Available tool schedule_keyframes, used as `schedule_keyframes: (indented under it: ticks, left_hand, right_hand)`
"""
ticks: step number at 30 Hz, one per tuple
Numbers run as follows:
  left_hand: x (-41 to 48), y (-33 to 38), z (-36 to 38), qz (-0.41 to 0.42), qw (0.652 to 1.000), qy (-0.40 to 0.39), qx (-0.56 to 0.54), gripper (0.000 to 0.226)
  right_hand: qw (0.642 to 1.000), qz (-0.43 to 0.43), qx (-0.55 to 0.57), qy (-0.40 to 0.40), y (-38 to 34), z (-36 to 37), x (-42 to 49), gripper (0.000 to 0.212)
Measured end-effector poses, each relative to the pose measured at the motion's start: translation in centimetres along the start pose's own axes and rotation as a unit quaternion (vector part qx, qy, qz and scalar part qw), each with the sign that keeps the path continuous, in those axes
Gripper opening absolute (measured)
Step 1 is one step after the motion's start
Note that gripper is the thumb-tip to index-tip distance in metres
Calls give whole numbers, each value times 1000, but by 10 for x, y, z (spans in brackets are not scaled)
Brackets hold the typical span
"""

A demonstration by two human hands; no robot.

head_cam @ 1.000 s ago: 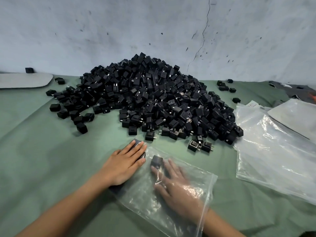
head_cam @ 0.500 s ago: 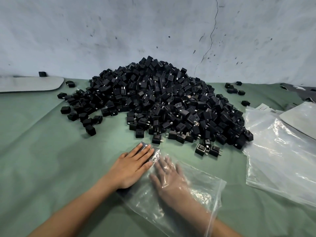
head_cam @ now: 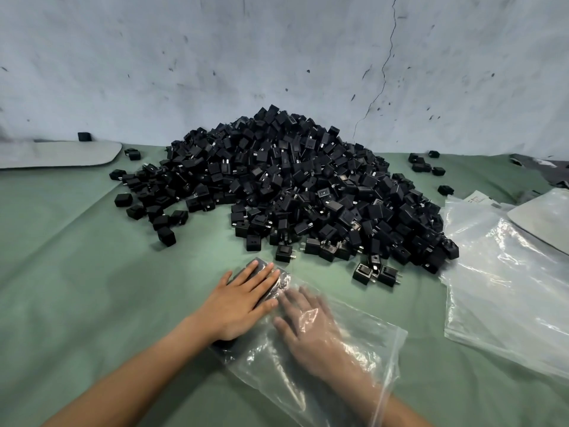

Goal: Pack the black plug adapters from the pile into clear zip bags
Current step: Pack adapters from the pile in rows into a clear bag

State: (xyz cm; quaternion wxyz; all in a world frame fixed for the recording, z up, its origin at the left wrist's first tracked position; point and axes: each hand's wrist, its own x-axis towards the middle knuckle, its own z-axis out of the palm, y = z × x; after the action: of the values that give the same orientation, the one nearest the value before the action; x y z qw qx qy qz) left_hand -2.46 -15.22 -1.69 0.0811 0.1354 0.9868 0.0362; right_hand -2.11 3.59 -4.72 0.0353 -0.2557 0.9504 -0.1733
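Down by the near edge of the table (head_cam: pixel 92 272) (green cloth over it), we've got the clear zip bag (head_cam: pixel 366 349) lying flat. Our left hand (head_cam: pixel 243 306) is flat on its far-left corner, fingers straight, pressing on a few packed adapters (head_cam: pixel 280 284). Our right hand (head_cam: pixel 311 337) is inside the bag just beside it, fingers spread and a bit blurry, gripping nothing we can see. The pile of black plug adapters (head_cam: pixel 308 192) sits toward the far edge, with spare bags (head_cam: pixel 498 288) at the right edge.

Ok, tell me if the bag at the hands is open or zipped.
Open: the right hand lies inside the clear zip bag, seen through its plastic.
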Motion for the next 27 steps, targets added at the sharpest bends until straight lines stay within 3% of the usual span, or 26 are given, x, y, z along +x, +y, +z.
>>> schedule_keyframes:
  ticks: [6, 12, 19, 22, 27]
  left_hand:
    - [-1, 1, -1, -2, 1000, 5, -7, 58]
    - [-1, 1, 0, -2, 1000, 7, -6, 58]
    - [-1, 1, -1, 0, 1000, 1, 3, 60]
    - [2, 4, -3, -2, 1000, -16, -1, 63]
    - [10, 14, -5, -13, 999, 48, 0, 75]
  right_hand:
    - [999, 23, -27, -26, -9, 1, 7, 62]
    - [1000, -21, -12, -7, 1, 5, 4, 60]
    - [997, -62, -8, -49, 2, -3, 12, 62]
    - [997, -71, -26, -19, 4, -2, 5, 62]
    - [999, -50, -15, -4, 19, -4, -22, 60]
